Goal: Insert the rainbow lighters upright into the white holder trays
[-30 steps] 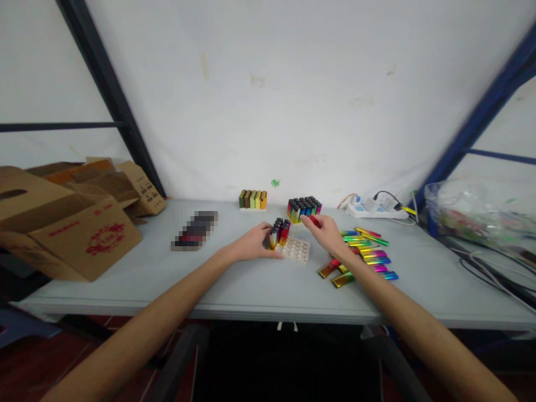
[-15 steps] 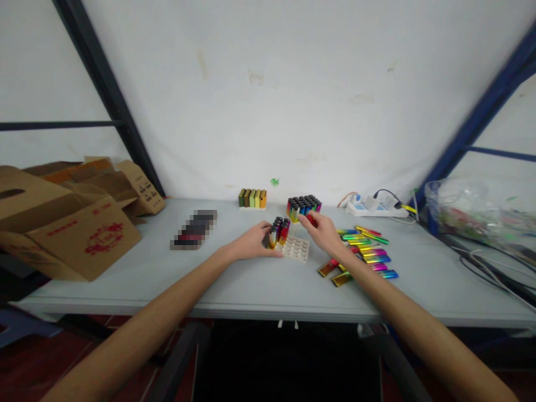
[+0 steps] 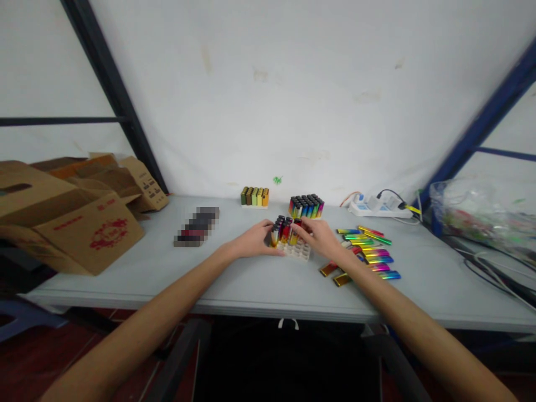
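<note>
A white tray with round holes (image 3: 298, 251) rests on the table in front of me. Several upright lighters (image 3: 283, 230) with dark tops fill its left part. My left hand (image 3: 252, 241) is curved around the tray's left end, thumb along the near edge and fingers behind the lighters. Between the fingertips of my right hand (image 3: 321, 237) is a red and gold lighter (image 3: 294, 237), upright over the tray just right of the others. Whether its base sits in a hole is hard to see. Loose shiny lighters (image 3: 379, 259) lie in a pile beside my right forearm.
Against the wall stand a full tray of multicoloured lighters (image 3: 307, 207) and one of green-to-orange lighters (image 3: 254, 197). Cardboard boxes (image 3: 90, 223) occupy the left end. A blurred dark object (image 3: 196, 226) lies nearer. At right are a power strip (image 3: 377, 207), cables and plastic bags (image 3: 473, 212).
My right hand has moved left and slightly nearer, bringing the red lighter from near the back tray to the tray in front. My left hand keeps its place at the tray.
</note>
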Action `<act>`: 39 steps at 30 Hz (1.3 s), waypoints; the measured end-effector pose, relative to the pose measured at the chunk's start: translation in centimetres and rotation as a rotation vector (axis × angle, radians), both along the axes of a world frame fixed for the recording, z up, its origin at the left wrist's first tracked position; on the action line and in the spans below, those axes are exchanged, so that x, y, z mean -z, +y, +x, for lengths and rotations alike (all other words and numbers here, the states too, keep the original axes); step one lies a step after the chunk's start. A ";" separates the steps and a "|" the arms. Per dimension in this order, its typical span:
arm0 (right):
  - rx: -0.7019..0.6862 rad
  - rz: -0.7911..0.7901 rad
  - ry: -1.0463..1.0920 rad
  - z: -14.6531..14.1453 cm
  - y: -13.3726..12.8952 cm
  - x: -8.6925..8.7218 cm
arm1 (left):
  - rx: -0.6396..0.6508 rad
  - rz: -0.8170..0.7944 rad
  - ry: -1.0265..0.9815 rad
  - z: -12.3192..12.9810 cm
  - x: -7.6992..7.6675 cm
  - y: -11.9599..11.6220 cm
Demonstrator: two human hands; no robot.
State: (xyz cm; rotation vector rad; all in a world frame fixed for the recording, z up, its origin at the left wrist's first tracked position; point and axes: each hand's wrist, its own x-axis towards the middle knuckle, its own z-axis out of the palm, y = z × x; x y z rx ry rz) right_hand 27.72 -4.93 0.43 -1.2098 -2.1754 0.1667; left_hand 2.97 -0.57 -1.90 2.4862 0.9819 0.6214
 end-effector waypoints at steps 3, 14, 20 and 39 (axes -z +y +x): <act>-0.037 -0.043 0.025 -0.2 -0.2 0.2 | 0.001 0.014 0.005 0.0 0.0 0.0; -0.029 0.007 -0.254 -2.5 -0.5 0.8 | 0.006 0.030 0.021 -0.1 0.0 0.0; -0.061 -0.067 -0.371 -1.8 -0.8 -0.2 | -0.002 0.020 0.024 0.0 -0.3 -0.2; 0.400 -0.686 -0.470 17.8 1.3 -3.3 | -0.011 0.007 0.058 0.0 -0.3 0.1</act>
